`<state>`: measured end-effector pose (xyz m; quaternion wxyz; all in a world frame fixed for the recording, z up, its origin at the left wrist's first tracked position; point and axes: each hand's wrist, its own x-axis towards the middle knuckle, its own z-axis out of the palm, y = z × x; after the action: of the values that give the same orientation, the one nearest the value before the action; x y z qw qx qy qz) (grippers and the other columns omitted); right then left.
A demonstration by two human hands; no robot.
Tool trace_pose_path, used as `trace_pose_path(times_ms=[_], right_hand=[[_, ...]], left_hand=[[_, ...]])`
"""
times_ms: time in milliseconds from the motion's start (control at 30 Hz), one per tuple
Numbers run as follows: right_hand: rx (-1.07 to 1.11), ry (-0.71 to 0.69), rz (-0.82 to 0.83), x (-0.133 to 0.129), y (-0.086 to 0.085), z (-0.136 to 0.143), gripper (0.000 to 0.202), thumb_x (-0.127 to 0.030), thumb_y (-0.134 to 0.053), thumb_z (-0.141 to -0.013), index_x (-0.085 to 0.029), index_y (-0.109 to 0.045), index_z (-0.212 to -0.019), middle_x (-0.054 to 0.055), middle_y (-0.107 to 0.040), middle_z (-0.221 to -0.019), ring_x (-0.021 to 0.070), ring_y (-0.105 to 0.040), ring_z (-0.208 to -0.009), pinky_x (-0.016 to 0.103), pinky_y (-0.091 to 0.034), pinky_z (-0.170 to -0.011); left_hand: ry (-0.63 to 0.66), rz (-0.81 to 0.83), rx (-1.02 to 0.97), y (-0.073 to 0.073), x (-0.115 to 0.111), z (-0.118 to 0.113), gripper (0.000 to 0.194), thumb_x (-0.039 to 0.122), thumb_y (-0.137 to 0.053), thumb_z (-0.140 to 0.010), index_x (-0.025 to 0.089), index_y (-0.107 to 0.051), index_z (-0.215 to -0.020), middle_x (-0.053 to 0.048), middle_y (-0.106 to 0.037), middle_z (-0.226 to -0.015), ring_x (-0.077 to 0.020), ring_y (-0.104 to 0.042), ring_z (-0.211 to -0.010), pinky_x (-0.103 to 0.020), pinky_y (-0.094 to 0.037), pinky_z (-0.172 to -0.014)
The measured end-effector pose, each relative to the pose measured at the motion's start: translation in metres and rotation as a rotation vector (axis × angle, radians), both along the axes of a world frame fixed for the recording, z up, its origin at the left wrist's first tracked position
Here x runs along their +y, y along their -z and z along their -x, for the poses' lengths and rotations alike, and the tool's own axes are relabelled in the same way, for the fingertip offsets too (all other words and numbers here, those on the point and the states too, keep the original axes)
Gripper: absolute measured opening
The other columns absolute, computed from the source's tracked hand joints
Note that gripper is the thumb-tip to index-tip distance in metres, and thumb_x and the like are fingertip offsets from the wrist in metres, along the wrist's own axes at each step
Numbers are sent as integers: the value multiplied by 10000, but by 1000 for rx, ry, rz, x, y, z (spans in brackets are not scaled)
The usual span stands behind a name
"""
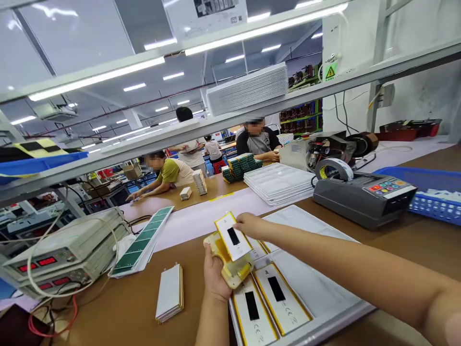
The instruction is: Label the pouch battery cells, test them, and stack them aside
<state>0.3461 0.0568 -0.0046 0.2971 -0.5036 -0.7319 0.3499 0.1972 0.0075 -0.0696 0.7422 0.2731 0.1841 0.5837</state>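
Tray (324, 286) holds flat packs (282, 299) along left edge; left hand (216, 278) grips yellowish fixture (236, 272); right hand (251, 225) pinches another pack (232, 238). Tape dispenser (360, 197) sits beyond.

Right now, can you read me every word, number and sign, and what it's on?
"CE": on the two front white packs in the tray.
Lightning bolt in a triangle: on the wall sign.
Too small or blurred: any lettering on that sign, print on the held pack, red digits on the power supplies, labels on the tape dispenser, the overhead notice.
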Motion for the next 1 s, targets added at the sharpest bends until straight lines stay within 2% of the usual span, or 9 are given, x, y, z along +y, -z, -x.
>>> trace_pose_path(times_ms=[100,167,233,333,467,633,800,900,1000], right_hand=[[-107,-50,-48,-5,2,21,189,-328,-549,-755,-184,-561,-634,39,-582,-640,142,-505,-579,245,-339,-514],[-318,-59,-129,-6,2,14,252,-420,-503,-780,-202,-603,-703,54,-626,-711,169,-555,-631,256,-369,-527],[-517,-4,-199,0,0,-5,307,-437,-433,-817,-197,-623,-807,82,-645,-837,212,-585,-751,283,-400,-579],[-699,108,-199,18,0,-45,258,-306,-460,-819,-123,-623,-901,164,-614,-979,281,-560,-913,342,-413,-679],[-858,147,-152,34,13,-84,214,-176,-515,-775,-96,-613,-948,177,-608,-996,275,-559,-939,342,-420,-721],[-883,103,-167,33,31,-81,223,-128,-516,-761,-99,-610,-961,161,-612,-997,261,-555,-956,337,-424,-745],[-821,90,-115,35,42,-63,209,-37,-493,-726,-81,-630,-878,179,-613,-972,277,-550,-955,357,-408,-769],[-733,117,-47,44,48,-68,156,-101,-508,-741,-92,-615,-854,170,-604,-968,266,-549,-945,345,-403,-759],[-612,116,112,53,52,-77,238,-255,-420,-830,-114,-583,-731,105,-610,-745,175,-589,-683,269,-418,-593]], left_hand=[[-12,-5,-2,4,0,5,456,528,-397,-785,204,-603,-1032,-88,-663,-958,-270,-595,-893,-464,-402,-832],[14,-40,-35,8,2,9,484,550,-383,-779,193,-624,-1001,-101,-667,-941,-278,-593,-902,-472,-393,-846],[55,-93,-92,12,4,13,530,580,-365,-768,185,-623,-1009,-117,-656,-968,-284,-575,-946,-473,-377,-869],[99,-149,-172,16,8,16,578,611,-347,-756,189,-595,-1064,-123,-635,-1025,-271,-549,-1000,-462,-349,-907],[130,-153,-193,17,13,18,598,621,-340,-753,184,-585,-1079,-130,-624,-1048,-271,-549,-1002,-475,-332,-921],[122,-80,-206,15,14,16,562,596,-383,-751,158,-622,-1009,-150,-642,-996,-276,-579,-945,-480,-349,-907],[-4,63,-179,11,10,13,497,555,-457,-735,146,-640,-951,-151,-658,-913,-281,-597,-884,-496,-373,-873],[-43,106,-130,9,10,10,515,560,-469,-723,127,-635,-949,-170,-648,-912,-299,-594,-871,-515,-387,-842],[-56,130,-119,7,11,8,505,548,-477,-725,122,-630,-949,-169,-645,-902,-296,-595,-863,-508,-399,-826]])
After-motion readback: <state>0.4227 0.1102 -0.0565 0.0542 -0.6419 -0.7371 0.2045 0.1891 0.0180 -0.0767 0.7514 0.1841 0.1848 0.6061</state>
